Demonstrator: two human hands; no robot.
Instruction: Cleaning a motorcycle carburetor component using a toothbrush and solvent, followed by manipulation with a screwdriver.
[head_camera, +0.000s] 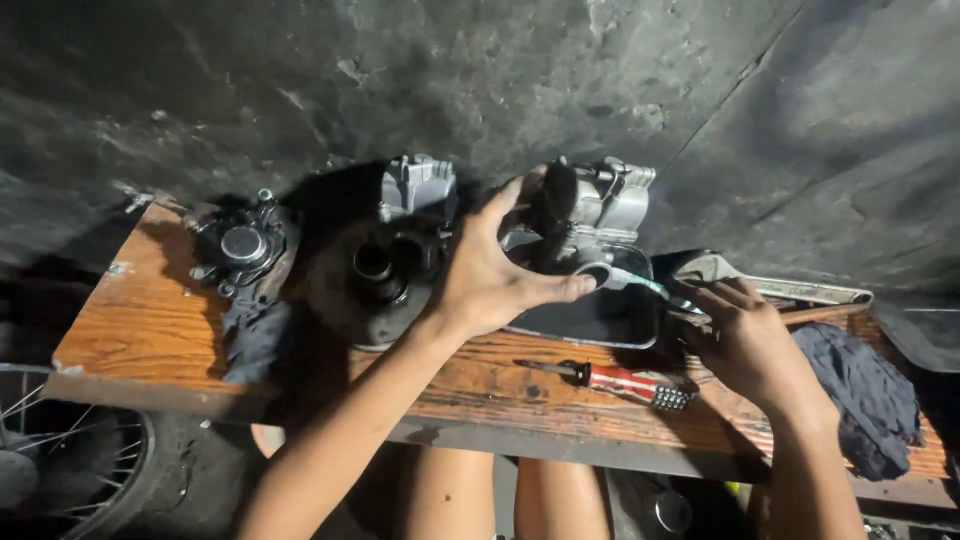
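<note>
Left hand (490, 275) is on the part: fingers spread wide and wrapped over a grey cast-metal carburettor body (590, 215), thumb hooked under its round open mouth, fingertips over the top. The casting is dull silver with dark grime, blocky on top, with a black round bore showing beside the palm. It sits up off the surface, over a shallow dark metal tray (600, 320) just below the hand. Its long axis runs roughly across the view, bore mouth facing toward the person and a little down.

Right hand (745, 335) sits just right of it, fingers curled and pinched on a thin tool with a pale teal handle (650, 288); the tip points left into the mouth of the casting, shaft lying nearly level.

Below both hands, a screwdriver with a red handle (615, 380) lies flat on the surface, blade pointing left. Left of the left wrist stands a dark round engine part (375, 275) with a grey cast cover (415, 185) behind it; further left, a small black assembly (240, 245) rests on a dark rag. A dark blue cloth (870, 395) is bunched beyond the right forearm.

The surface (150, 320) is a worn, oil-stained orange-brown wooden plank. Behind it rises a rough, dark concrete wall (450, 70). A spoked wheel (70, 460) shows at lower left, and the person's bare knees below the plank.
</note>
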